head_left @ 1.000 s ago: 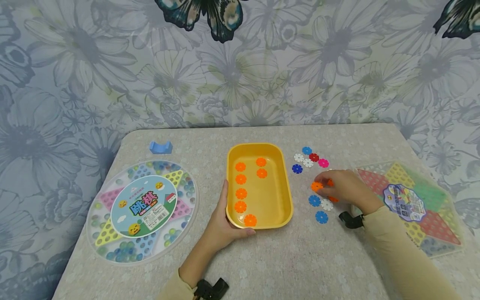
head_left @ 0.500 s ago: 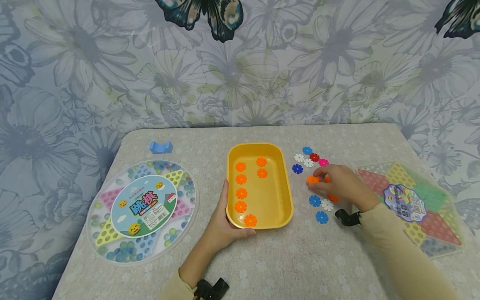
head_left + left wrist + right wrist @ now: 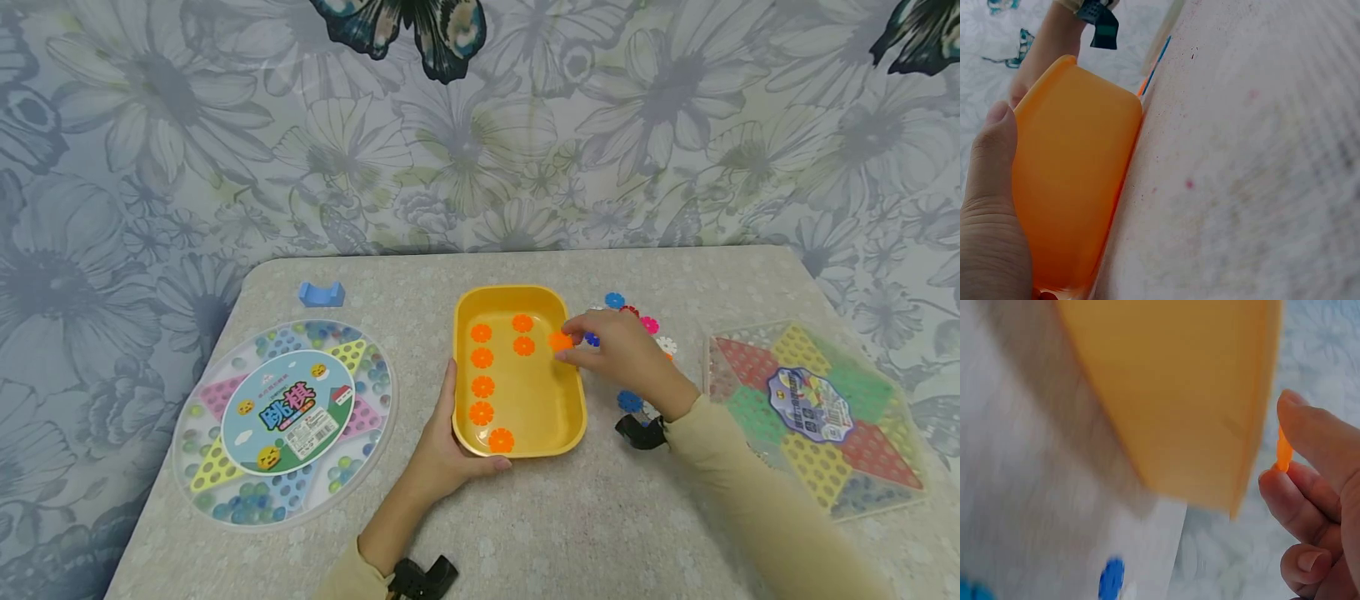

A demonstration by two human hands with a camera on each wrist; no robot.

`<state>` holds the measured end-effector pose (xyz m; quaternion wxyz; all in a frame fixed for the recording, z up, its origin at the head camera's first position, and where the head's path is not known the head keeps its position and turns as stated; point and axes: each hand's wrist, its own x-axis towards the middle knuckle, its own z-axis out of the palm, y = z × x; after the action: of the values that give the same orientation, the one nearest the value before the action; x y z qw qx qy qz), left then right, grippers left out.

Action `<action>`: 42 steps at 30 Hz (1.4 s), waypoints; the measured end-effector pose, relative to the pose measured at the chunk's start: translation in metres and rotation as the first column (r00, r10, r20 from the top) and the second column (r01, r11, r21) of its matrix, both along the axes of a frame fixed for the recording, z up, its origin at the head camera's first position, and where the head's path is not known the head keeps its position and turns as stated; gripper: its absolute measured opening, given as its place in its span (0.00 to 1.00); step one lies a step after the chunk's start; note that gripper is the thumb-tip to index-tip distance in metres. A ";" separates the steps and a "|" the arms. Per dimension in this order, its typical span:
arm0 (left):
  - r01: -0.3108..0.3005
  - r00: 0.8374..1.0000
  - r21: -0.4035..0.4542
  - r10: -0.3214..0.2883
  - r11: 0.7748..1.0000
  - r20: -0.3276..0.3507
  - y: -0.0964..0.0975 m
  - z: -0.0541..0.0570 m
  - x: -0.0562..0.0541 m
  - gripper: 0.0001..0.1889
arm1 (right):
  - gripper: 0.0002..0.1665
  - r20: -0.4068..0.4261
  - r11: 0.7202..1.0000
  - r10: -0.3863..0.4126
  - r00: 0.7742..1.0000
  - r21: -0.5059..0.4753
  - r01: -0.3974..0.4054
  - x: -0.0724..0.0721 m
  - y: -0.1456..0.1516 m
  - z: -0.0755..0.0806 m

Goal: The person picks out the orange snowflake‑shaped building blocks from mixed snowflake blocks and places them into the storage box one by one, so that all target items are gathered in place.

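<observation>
A yellow rectangular tray (image 3: 551, 404) stands mid-table in the head view, with several orange flower-shaped discs (image 3: 482, 387) lying in it, most down its left side and two at the upper right. My left hand (image 3: 438, 457) grips the tray's lower left corner, thumb along the near edge and fingers along the left wall. Over the tray's right rim, my right hand (image 3: 624, 357) pinches one more orange flower-shaped disc (image 3: 1284, 450) between thumb and fingertips. That disc is seen edge-on, just outside the tray's wall, in the right wrist view.
Loose discs, among them a pink disc (image 3: 648, 325) and a blue disc (image 3: 629, 402), lie right of the tray, partly hidden by my right hand. A round marble game box (image 3: 285, 425) is at left, a star-patterned game box (image 3: 813, 417) at right, a blue plastic piece (image 3: 322, 294) behind.
My right hand has lifted an orange disc from the loose group and carried it left to the tray's right rim. The left hand and tray have stayed put.
</observation>
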<state>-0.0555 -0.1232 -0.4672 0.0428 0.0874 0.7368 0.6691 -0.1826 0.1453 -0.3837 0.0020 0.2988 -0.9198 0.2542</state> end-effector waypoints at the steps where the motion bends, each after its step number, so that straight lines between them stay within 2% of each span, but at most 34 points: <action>1: 0.002 1.000 -0.003 -0.002 1.000 -0.002 0.000 0.000 0.000 0.74 | 0.21 -0.014 1.000 0.021 1.000 0.014 -0.020 0.001 -0.005 0.000; 5: 0.006 1.000 -0.020 -0.006 1.000 -0.011 0.000 0.000 0.000 0.73 | 0.19 -0.032 0.994 0.073 0.997 0.082 -0.070 0.004 -0.026 -0.002; 10: 0.008 1.000 -0.025 -0.008 1.000 -0.007 0.000 0.000 0.000 0.73 | 0.18 -0.009 0.980 0.092 0.996 0.181 -0.088 0.007 -0.045 -0.006; 17: 0.001 1.000 -0.031 -0.001 1.000 0.000 0.000 0.000 0.000 0.73 | 0.17 -0.008 0.945 0.067 0.998 0.322 -0.061 0.007 -0.056 -0.014; 26: -0.007 1.000 -0.032 0.008 0.999 0.013 0.000 0.002 0.000 0.73 | 0.16 -0.063 0.916 0.069 0.996 0.399 -0.038 0.007 -0.060 -0.019; 32: -0.001 1.000 -0.017 0.001 1.000 0.013 0.000 0.002 0.001 0.73 | 0.18 -0.063 0.919 0.072 0.995 0.393 -0.041 0.008 -0.060 -0.018; 36: 0.004 1.000 -0.016 -0.004 1.000 0.002 0.000 0.002 0.001 0.74 | 0.17 -0.067 0.945 0.069 0.995 0.324 -0.044 0.010 -0.055 -0.011; 42: 0.011 1.000 0.008 -0.011 1.000 -0.011 0.001 0.001 0.000 0.74 | 0.20 -0.105 0.981 0.033 0.994 0.195 -0.012 0.018 -0.032 0.008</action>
<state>-0.0551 -0.1227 -0.4660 0.0420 0.0955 0.7339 0.6712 -0.1647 0.1130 -0.3755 0.0197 0.3212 -0.9354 0.1468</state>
